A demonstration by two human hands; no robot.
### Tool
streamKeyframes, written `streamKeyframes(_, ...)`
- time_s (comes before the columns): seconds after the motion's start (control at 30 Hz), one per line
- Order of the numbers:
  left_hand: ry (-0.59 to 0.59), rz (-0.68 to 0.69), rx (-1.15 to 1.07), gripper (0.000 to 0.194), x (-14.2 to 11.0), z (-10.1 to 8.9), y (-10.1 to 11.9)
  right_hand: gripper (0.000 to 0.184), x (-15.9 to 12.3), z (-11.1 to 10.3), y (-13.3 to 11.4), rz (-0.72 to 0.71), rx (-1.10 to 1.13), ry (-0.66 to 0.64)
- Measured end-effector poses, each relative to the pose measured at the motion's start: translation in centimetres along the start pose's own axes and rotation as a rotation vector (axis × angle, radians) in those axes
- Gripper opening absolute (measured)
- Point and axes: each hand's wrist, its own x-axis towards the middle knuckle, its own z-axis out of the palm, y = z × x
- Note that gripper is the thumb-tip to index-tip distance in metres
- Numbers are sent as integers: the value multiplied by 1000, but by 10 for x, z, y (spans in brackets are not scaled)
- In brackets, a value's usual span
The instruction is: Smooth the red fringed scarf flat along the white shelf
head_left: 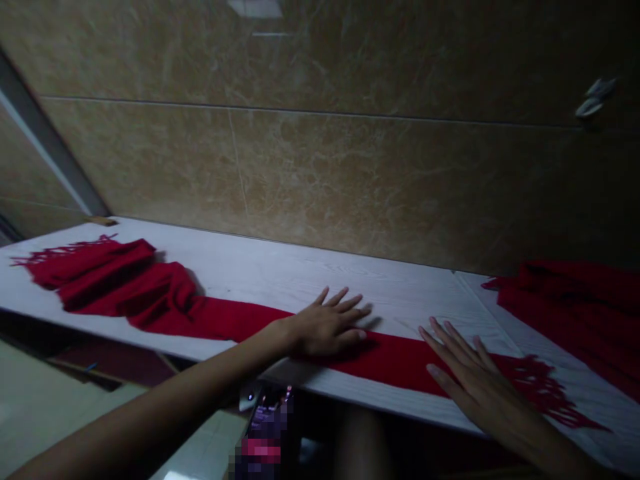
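A long red scarf (395, 360) with fringed ends stretches along a white wood-grain tabletop (320, 267). Its right half lies flat, while the left part is bunched in loose folds. My left hand (327, 325) rests over the middle of the flat stretch, fingers spread and palm down. Nearer the right fringe, my right hand (465, 373) is over the scarf with its fingers stretched out. Neither hand grips the cloth. Whether the right palm presses on it I cannot tell.
Another red cloth (575, 313) lies heaped at the right end. A tiled wall (300, 167) rises along the table's back edge, with a metal fitting (595, 99) on it. Below the front edge is a phone-like screen (267, 413), partly blurred. A small brown block (101, 221) sits at the far left.
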Motion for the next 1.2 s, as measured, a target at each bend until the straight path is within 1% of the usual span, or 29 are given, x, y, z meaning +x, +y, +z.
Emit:
streamKeyframes(0.07, 5, -78, 31, 64, -24, 1, -24, 61, -1, 7, 6, 6, -22, -23)
streamKeyframes(0.13, 20, -130, 32, 64, -46, 8, -38, 63, -2, 10, 7, 14, -41, -65)
streamKeyframes(0.2, 43, -160, 18, 66, -61, 14, -43, 66, -3, 10, 7, 22, -48, -101)
streamKeyframes(0.27, 61, -171, 13, 66, -68, 17, -41, 68, -3, 10, 8, 28, -44, -126)
streamKeyframes(0.4, 72, -175, 10, 67, -69, 17, -35, 66, -6, 13, 15, 2, -46, -97)
streamKeyframes(0.53, 84, -173, 15, 67, -68, 16, -35, 61, -11, 16, 22, -51, -48, -84)
streamKeyframes(0.7, 59, -179, 46, 68, -68, 14, -34, 54, -14, 19, 25, -56, -52, -43)
streamKeyframes(0.77, 83, -172, 92, 68, -67, 13, -31, 55, -13, 18, 25, -59, -42, -53)
streamKeyframes(0.87, 177, -78, 165, 66, -67, 15, -24, 60, -13, 17, 23, -37, -25, -69)
streamKeyframes(0.93, 198, 10, 141, 62, -67, 19, -20, 62, -13, 17, 23, -36, -21, -69)
streamKeyframes(0.97, 194, 34, 108, 61, -68, 21, -19, 62, -13, 18, 23, -37, -25, -62)
streamKeyframes(1.03, 168, 36, 37, 60, -69, 26, -20, 62, -15, 20, 25, -33, -39, -56)
streamKeyframes(1.2, 85, -49, -34, 67, -69, 30, -24, 62, -16, 24, 29, -13, -34, -71)
